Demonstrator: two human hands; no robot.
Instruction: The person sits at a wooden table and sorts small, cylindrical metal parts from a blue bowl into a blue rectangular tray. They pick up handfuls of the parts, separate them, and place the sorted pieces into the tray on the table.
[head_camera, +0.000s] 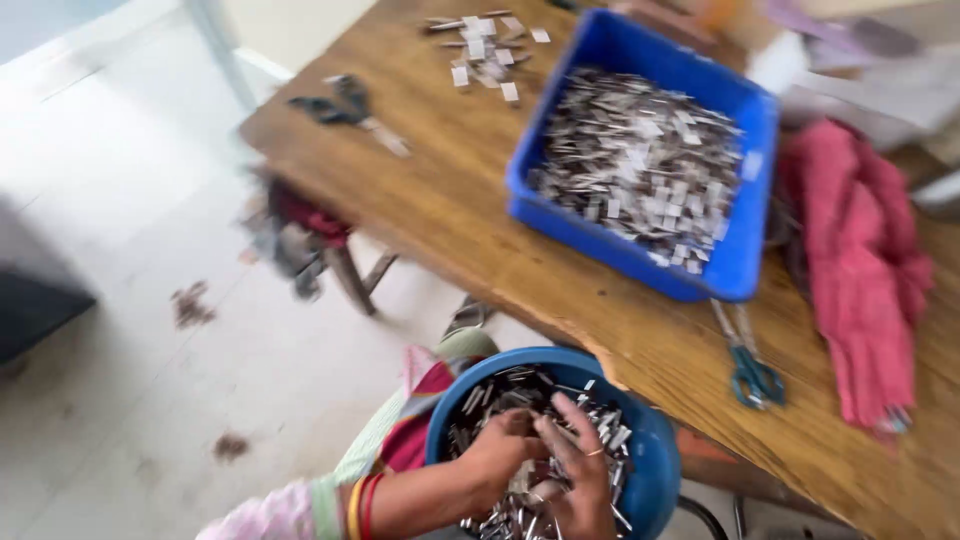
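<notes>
A round blue bowl (655, 450) full of small silvery metal pieces (490, 395) sits low at the bottom centre, below the table edge. Both my hands are inside it. My left hand (500, 452), with red and yellow bangles on the wrist, has its fingers curled into the pieces. My right hand (582, 478), wearing a ring, lies beside it with its fingers spread over the pieces. The view is blurred.
A wooden table (440, 190) carries a blue rectangular tray (640, 262) heaped with similar metal pieces, a small loose pile (487, 50), blue-handled scissors (752, 375), a dark tool (340, 105) and a red cloth (860, 260). A stool with cloth (310, 235) stands below.
</notes>
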